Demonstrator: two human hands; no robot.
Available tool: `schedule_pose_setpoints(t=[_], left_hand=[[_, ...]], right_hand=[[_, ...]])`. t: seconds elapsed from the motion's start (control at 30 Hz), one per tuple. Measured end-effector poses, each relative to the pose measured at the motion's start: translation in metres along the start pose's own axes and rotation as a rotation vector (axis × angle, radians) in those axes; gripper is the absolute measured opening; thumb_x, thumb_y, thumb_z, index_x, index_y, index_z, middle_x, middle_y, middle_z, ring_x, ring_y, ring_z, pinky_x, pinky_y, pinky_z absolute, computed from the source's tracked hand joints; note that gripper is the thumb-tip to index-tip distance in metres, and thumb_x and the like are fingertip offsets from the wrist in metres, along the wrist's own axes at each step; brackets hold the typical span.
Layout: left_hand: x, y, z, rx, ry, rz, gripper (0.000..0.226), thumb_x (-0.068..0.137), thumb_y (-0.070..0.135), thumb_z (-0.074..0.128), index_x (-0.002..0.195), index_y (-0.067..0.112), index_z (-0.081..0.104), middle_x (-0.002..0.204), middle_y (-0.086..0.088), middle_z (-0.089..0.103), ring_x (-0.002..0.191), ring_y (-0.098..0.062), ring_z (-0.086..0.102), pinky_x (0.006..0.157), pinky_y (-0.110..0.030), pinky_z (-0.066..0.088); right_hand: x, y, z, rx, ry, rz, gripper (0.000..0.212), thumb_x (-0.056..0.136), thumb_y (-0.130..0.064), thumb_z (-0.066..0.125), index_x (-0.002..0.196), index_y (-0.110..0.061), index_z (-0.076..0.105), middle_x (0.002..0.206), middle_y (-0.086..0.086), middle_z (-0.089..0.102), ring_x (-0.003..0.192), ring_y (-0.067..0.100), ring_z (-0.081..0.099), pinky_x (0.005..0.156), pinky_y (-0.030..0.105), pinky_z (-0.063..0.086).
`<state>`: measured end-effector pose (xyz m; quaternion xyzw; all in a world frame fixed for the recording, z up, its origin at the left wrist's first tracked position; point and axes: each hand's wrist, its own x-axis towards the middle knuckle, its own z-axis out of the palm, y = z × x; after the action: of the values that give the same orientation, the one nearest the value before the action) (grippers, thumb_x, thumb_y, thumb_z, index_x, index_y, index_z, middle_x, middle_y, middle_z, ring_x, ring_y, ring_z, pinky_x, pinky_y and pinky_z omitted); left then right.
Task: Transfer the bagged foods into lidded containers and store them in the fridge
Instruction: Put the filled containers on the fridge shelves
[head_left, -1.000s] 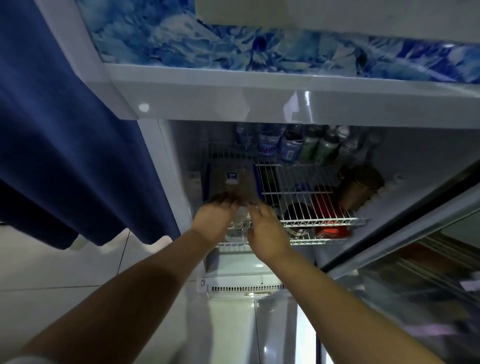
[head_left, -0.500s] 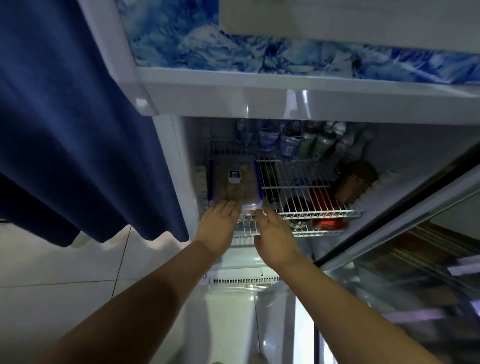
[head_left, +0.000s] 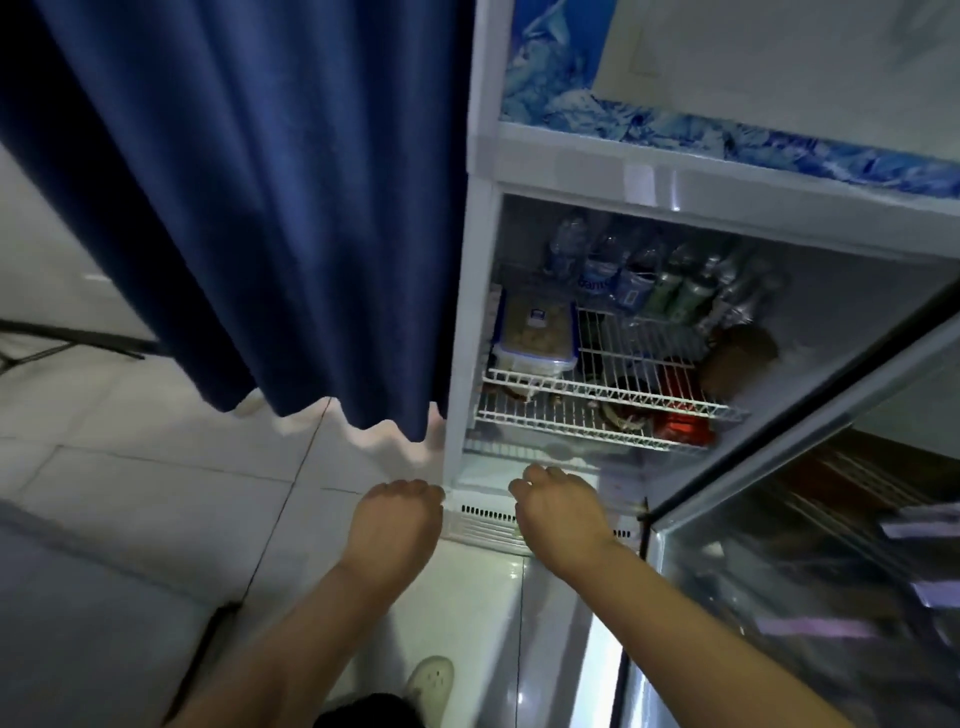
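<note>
Head camera looks down at a pale tiled floor (head_left: 156, 478), with a dark blue curtain (head_left: 249, 182) hanging just beside the open fridge (head_left: 470, 312). Its glass door (head_left: 810, 571) stands open on the right. On the upper wire shelf (head_left: 649, 395), at the left, sits the lidded container (head_left: 535, 332) with brownish food inside; bottles (head_left: 639, 280) stand behind. The left hand (head_left: 397, 512) and right hand (head_left: 558, 506) hang below the shelves with fingers curled downward, holding nothing.
</note>
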<state>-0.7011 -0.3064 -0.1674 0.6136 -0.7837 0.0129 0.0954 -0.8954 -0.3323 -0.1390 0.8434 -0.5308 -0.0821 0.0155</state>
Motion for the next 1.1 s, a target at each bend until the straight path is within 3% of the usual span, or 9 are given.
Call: schedule_pose_setpoints(t=[0.2, 0.3, 0.43, 0.6, 0.73, 0.87, 0.97, 1.03, 1.1], left_hand=[[-0.123, 0.0, -0.022, 0.071, -0.026, -0.23, 0.026, 0.046, 0.006, 0.076, 0.045, 0.019, 0.054, 0.041, 0.001, 0.048, 0.031, -0.019, 0.043, 0.039, -0.019, 0.022], [-0.192, -0.002, -0.039, 0.061, 0.011, -0.369, 0.016, 0.056, 0.014, 0.057, 0.042, 0.016, 0.048, 0.039, -0.002, 0.046, 0.03, -0.02, 0.043, 0.035, -0.017, 0.018], [-0.283, -0.013, -0.071, 0.043, 0.068, -0.622, 0.024, 0.065, 0.019, 0.034, 0.043, 0.015, 0.041, 0.036, -0.003, 0.04, 0.026, -0.021, 0.037, 0.044, -0.013, 0.0], [-0.399, -0.036, -0.097, 0.035, 0.059, -0.946, 0.023, 0.069, 0.017, 0.048, 0.047, 0.018, 0.043, 0.041, -0.001, 0.042, 0.032, -0.018, 0.036, 0.038, -0.016, 0.007], [-0.473, -0.04, -0.122, 0.053, 0.182, -1.05, 0.033, 0.065, 0.017, 0.055, 0.053, 0.023, 0.025, 0.046, 0.003, 0.017, 0.038, -0.014, 0.018, 0.043, -0.015, -0.003], [-0.567, -0.054, -0.136, 0.067, 0.203, -1.198, 0.025, 0.072, 0.022, 0.05, 0.048, 0.016, 0.046, 0.041, 0.003, 0.041, 0.035, -0.015, 0.033, 0.038, -0.017, 0.006], [-0.648, -0.067, -0.153, 0.119, 0.249, -1.309, 0.026, 0.073, 0.027, 0.045, 0.058, 0.017, 0.064, 0.049, 0.003, 0.058, 0.041, -0.018, 0.054, 0.033, -0.02, 0.031], [-0.702, -0.077, -0.167, 0.155, 0.291, -1.393, 0.011, 0.071, 0.022, 0.063, 0.064, 0.018, 0.069, 0.055, 0.002, 0.063, 0.045, -0.019, 0.059, 0.036, -0.021, 0.04], [-0.751, -0.087, -0.181, 0.15, 0.308, -1.501, 0.011, 0.063, 0.016, 0.08, 0.063, 0.019, 0.069, 0.057, 0.004, 0.064, 0.046, -0.017, 0.059, 0.038, -0.021, 0.04]], right_hand=[[-0.046, -0.075, -0.001, 0.009, 0.062, -0.207, 0.031, 0.034, -0.014, 0.083, 0.057, -0.021, 0.064, 0.053, 0.0, 0.055, 0.042, 0.019, 0.053, 0.038, 0.02, 0.038], [-0.067, -0.118, -0.005, 0.044, 0.104, -0.293, 0.024, 0.046, -0.018, 0.083, 0.062, -0.022, 0.066, 0.058, -0.001, 0.058, 0.047, 0.018, 0.057, 0.041, 0.023, 0.041], [-0.092, -0.181, -0.018, 0.162, 0.071, -0.45, 0.022, 0.088, -0.015, 0.051, 0.104, -0.016, 0.065, 0.099, 0.005, 0.065, 0.09, 0.025, 0.061, 0.072, 0.03, 0.047], [-0.121, -0.274, -0.032, 0.248, 0.095, -0.67, 0.029, 0.095, -0.018, 0.036, 0.111, -0.018, 0.061, 0.106, 0.002, 0.062, 0.096, 0.021, 0.056, 0.067, 0.029, 0.037], [-0.151, -0.352, -0.044, 0.262, 0.092, -0.816, 0.025, 0.093, -0.017, 0.04, 0.099, -0.013, 0.064, 0.096, 0.005, 0.063, 0.088, 0.023, 0.058, 0.061, 0.027, 0.03], [-0.191, -0.444, -0.058, 0.219, 0.054, -0.928, 0.025, 0.093, -0.014, 0.041, 0.098, -0.01, 0.065, 0.097, 0.009, 0.065, 0.088, 0.026, 0.059, 0.062, 0.03, 0.038], [-0.229, -0.521, -0.07, 0.166, 0.041, -1.015, 0.027, 0.096, -0.016, 0.038, 0.092, -0.012, 0.064, 0.098, 0.007, 0.064, 0.087, 0.024, 0.059, 0.061, 0.03, 0.04], [-0.259, -0.574, -0.079, 0.137, 0.02, -1.071, 0.029, 0.097, -0.018, 0.036, 0.08, -0.014, 0.059, 0.094, 0.006, 0.061, 0.083, 0.022, 0.055, 0.055, 0.028, 0.034], [-0.287, -0.623, -0.085, 0.136, 0.039, -1.142, 0.029, 0.098, -0.02, 0.036, 0.1, -0.015, 0.064, 0.104, 0.005, 0.062, 0.092, 0.022, 0.057, 0.064, 0.03, 0.04]])
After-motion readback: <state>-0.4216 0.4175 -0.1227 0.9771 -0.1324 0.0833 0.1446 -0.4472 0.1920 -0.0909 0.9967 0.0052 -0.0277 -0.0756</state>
